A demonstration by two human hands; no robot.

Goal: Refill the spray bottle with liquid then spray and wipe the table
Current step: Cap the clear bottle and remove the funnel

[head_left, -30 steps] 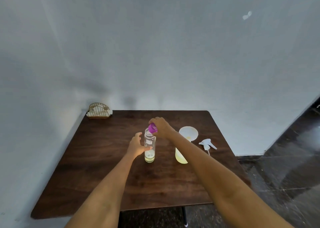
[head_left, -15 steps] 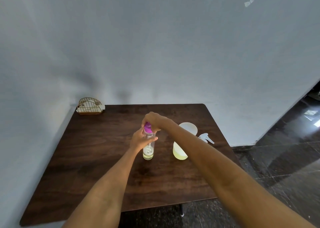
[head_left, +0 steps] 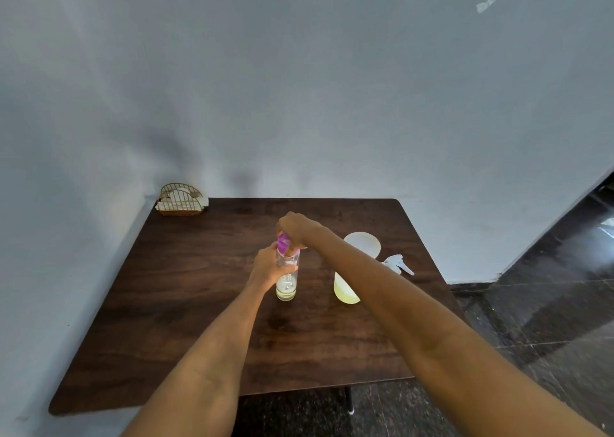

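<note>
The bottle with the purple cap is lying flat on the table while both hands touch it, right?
Not quite. The head view shows the bottle standing upright on the table, not lying flat. The rest holds: the left hand grips its body and the right hand is on the purple cap.

Clear bottle upright at mid-bench, spray bottle lying open beside it

The clear bottle (head_left: 287,279) holds a little pale liquid under a purple cap (head_left: 282,242). The white spray bottle (head_left: 349,285), yellowish liquid inside, lies uncapped on the dark wooden bench (head_left: 186,303); its trigger head (head_left: 397,264) rests nearby.
</note>
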